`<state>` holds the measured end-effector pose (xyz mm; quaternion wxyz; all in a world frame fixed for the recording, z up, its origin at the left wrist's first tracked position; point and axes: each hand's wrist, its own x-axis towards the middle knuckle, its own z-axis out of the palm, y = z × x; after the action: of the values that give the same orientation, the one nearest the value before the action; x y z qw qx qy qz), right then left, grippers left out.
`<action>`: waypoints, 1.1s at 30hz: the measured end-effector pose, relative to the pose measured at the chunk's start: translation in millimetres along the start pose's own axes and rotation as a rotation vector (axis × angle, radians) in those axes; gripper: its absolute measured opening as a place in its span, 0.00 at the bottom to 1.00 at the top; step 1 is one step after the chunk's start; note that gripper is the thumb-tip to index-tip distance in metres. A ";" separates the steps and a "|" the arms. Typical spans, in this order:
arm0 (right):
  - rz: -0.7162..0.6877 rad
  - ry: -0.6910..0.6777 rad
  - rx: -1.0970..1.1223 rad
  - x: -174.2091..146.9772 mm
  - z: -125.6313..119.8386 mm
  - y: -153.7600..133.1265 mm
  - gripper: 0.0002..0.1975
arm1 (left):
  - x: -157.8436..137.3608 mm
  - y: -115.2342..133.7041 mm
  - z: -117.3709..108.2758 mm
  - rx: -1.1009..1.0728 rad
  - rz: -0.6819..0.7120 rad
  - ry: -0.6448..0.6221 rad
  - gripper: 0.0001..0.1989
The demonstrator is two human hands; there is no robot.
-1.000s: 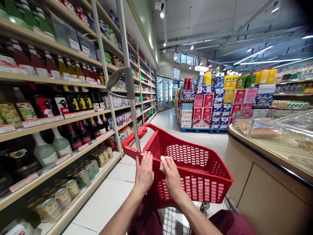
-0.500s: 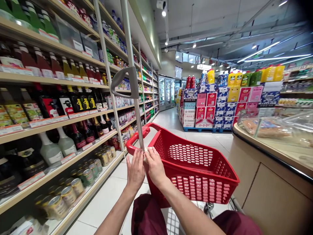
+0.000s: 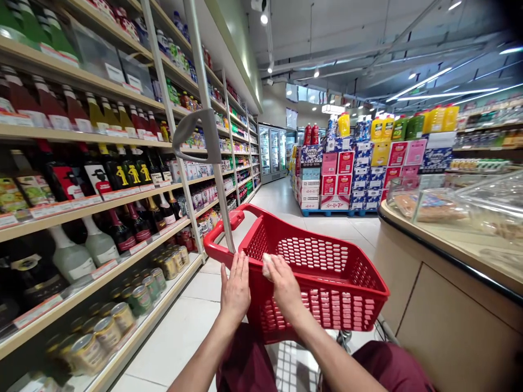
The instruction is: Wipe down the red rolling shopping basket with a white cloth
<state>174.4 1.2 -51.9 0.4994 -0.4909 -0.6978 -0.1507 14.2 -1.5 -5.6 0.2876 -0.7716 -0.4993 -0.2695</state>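
Note:
A red plastic shopping basket (image 3: 327, 291) with perforated sides stands before my knees, with a grey metal pole and looped grey handle (image 3: 204, 136) rising at its left end. My left hand (image 3: 236, 283) rests at the basket's near left corner, fingers stretched out together and nothing seen in them. My right hand (image 3: 286, 283) has its fingers closed over a small white wad (image 3: 267, 265), cloth or tissue, at the near rim. Most of the wad is hidden under the fingers. The basket's visible inside shows no goods.
Shelves of bottles (image 3: 65, 245) and cans (image 3: 110, 326) run along the left. To the right stands a wood-panelled counter (image 3: 441, 310) with clear covers over packed food. Stacked drink cartons (image 3: 339, 177) rise ahead on a blue pallet, with glass-door fridges (image 3: 272, 149) further back.
My right hand has slid right along the near rim with the white wad, away from the pole's foot. My left hand remains near the corner, slightly lower. The view has shifted a little right.

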 end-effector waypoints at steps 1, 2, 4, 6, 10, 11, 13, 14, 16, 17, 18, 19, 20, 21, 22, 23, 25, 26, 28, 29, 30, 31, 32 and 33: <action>0.033 0.015 -0.036 -9.4 -7.3 13.8 0.29 | 0.5 2.2 0.1 0.008 -0.002 -0.007 0.31; 0.072 0.039 -0.077 -19.0 -14.5 26.9 0.29 | 1.0 5.5 0.3 0.013 -0.001 -0.012 0.31; 0.132 0.075 -0.131 -33.8 -24.7 44.0 0.30 | 1.8 16.1 2.1 0.012 0.009 -0.020 0.32; 0.126 0.073 -0.138 -38.9 -27.4 45.8 0.31 | 2.4 30.7 6.3 0.001 0.044 -0.039 0.31; 0.013 0.005 -0.118 -38.9 -33.4 46.5 0.31 | 2.2 55.1 16.5 -0.009 0.118 -0.084 0.30; 0.015 0.005 -0.130 -41.6 -39.5 53.7 0.31 | 2.0 58.2 18.0 -0.009 0.124 -0.091 0.30; 0.082 0.037 -0.177 -50.1 -55.2 73.5 0.33 | 2.0 62.5 19.8 -0.015 0.120 -0.105 0.31; 0.131 0.058 -0.203 -54.3 -62.4 82.5 0.33 | 2.2 65.1 20.2 -0.022 0.119 -0.114 0.32; 0.190 0.080 -0.231 -58.8 -70.4 91.0 0.33 | 2.9 73.2 21.4 -0.038 0.130 -0.140 0.32; 0.183 0.071 -0.226 -58.5 -70.5 89.8 0.32 | 3.3 78.8 22.4 -0.049 0.145 -0.156 0.32; 0.155 0.051 -0.211 -56.9 -68.6 86.0 0.32 | 3.7 84.9 23.5 -0.061 0.166 -0.173 0.32; 0.116 0.028 -0.191 -54.8 -66.1 81.5 0.31 | 3.9 91.0 24.8 -0.074 0.190 -0.191 0.32; 0.079 0.008 -0.172 -53.2 -64.3 78.3 0.31 | 3.9 96.4 26.0 -0.086 0.210 -0.206 0.31; 0.054 -0.001 -0.158 -53.0 -64.6 78.2 0.32 | 3.8 100.6 27.1 -0.095 0.224 -0.217 0.31; 0.046 0.001 -0.154 -55.0 -67.8 82.3 0.32 | 3.7 103.5 28.0 -0.100 0.231 -0.225 0.31; 0.058 0.013 -0.165 -59.4 -74.1 90.8 0.33 | 3.5 105.3 28.6 -0.102 0.232 -0.230 0.30; 0.147 0.048 -0.228 -74.2 -93.2 117.0 0.34 | 3.4 107.6 29.3 -0.102 0.226 -0.237 0.30; 0.219 0.068 -0.276 -82.7 -103.6 131.0 0.33 | 3.3 109.4 29.7 -0.105 0.226 -0.243 0.30; 0.344 0.118 -0.360 -96.1 -119.1 150.9 0.31 | 3.2 116.8 31.2 -0.117 0.238 -0.260 0.31; 0.373 0.140 -0.379 -99.3 -122.5 154.2 0.30 | 3.1 122.3 32.3 -0.127 0.250 -0.269 0.31; 0.366 0.151 -0.376 -100.0 -122.9 152.9 0.29 | 3.0 128.5 33.6 -0.139 0.274 -0.276 0.31; 0.329 0.144 -0.351 -98.5 -121.0 148.1 0.29 | 2.9 134.8 34.8 -0.156 0.308 -0.285 0.31; 0.276 0.121 -0.316 -95.5 -118.0 141.6 0.28 | 2.9 140.2 35.6 -0.176 0.345 -0.294 0.31; 0.223 0.087 -0.281 -92.1 -115.3 135.5 0.28 | 3.1 144.2 35.8 -0.195 0.373 -0.303 0.31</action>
<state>352.7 -64.8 -115.1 0.4694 -0.6229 -0.5889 -0.2117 153.4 -22.5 -53.3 0.1786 -0.9059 -0.3577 -0.1399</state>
